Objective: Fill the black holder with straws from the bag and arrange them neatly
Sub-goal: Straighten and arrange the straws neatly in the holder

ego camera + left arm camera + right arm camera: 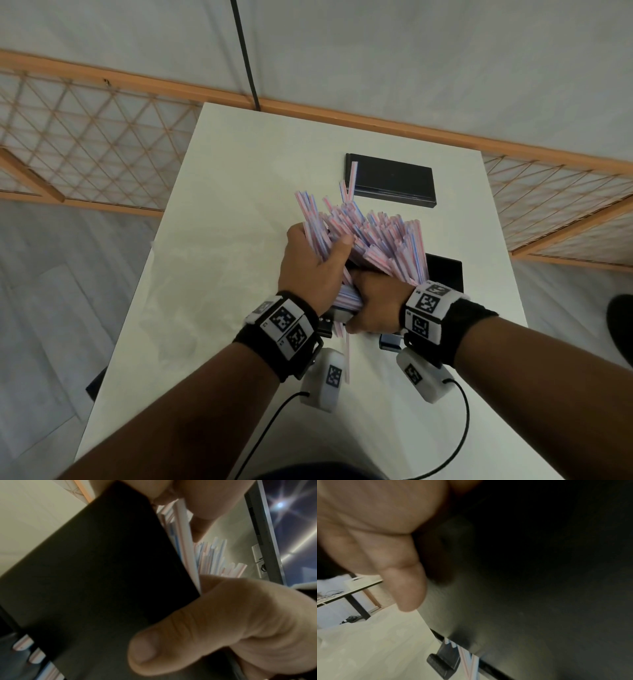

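Seating the bundle of straws (373, 240) squarely is judged to be the step in hand, and it would be done best if the splayed tops were gathered inward while the lower ends are kept pressed into the black holder (445, 274). The left hand (310, 263) is wrapped around the left side of the bundle, its thumb laid across the front straws. The right hand (375, 301) is curled low against the holder and the base of the bundle; in the right wrist view a finger lies along the dark wall, though what exactly is gripped cannot be told. The holder is held between and just beyond the two hands, mostly hidden by them. The straws' long axis runs up and away from the hands, and the tops fan out unevenly. A few lower ends are seen poking out under the holder in the wrist views, so the bundle is best eased rather than forced. A flat black lid (392, 180) lies on the bench (239, 164) farther out, with a stray straw (352, 178) resting on its left edge.
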A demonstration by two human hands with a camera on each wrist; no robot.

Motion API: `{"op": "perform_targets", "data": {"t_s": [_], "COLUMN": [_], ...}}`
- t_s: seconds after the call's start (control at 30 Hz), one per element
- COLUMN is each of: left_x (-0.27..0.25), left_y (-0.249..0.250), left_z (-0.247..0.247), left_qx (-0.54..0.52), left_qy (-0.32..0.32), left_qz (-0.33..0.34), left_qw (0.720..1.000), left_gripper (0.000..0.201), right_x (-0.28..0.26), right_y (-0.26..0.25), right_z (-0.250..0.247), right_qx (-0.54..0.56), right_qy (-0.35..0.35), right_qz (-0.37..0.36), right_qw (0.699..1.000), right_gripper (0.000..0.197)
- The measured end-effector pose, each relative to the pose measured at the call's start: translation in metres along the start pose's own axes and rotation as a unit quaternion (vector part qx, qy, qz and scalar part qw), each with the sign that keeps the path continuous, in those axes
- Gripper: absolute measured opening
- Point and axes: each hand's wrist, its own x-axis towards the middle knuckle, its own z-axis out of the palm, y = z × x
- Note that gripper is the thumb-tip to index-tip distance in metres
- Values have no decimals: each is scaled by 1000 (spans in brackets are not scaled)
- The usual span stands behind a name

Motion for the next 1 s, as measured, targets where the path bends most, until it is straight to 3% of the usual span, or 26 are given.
{"op": "perform_targets", "data": {"t_s": [0.17, 0.4, 0.6, 0.73, 0.87, 0.93, 1.0], "left_x": [0, 1, 2, -9, -17, -19, -22], "left_y": [-1, 2, -1, 7, 16, 18, 20], "left_z": [0, -6, -7, -3, -2, -1, 1], "left_qx": [0, 52, 67, 16, -41, -59, -78], "left_qy": [11, 21, 2, 46, 59, 54, 56], "left_qz": [-7, -22, -36, -40, -15, -12, -13], "left_qw": [1000, 998, 997, 998, 997, 997, 995], "left_gripper": [47, 36, 65, 82, 83, 81, 85], "right_x": [-3, -24, -52, -71, -88, -90, -86], "right_y": [6, 18, 23, 18, 27, 41, 50], "right_z": [7, 15, 16, 16, 20, 21, 21], "right_qx": [-28, -43, -8, 17, 59, 90, 108], "right_qy": [39, 113, 210, 279, 366, 402, 396], "right_qz": [-25, -54, -123, -164, -95, -36, 8], "right_qw": [999, 991, 970, 946, 924, 911, 912], "right_gripper": [63, 52, 36, 30, 11, 17, 33]}}
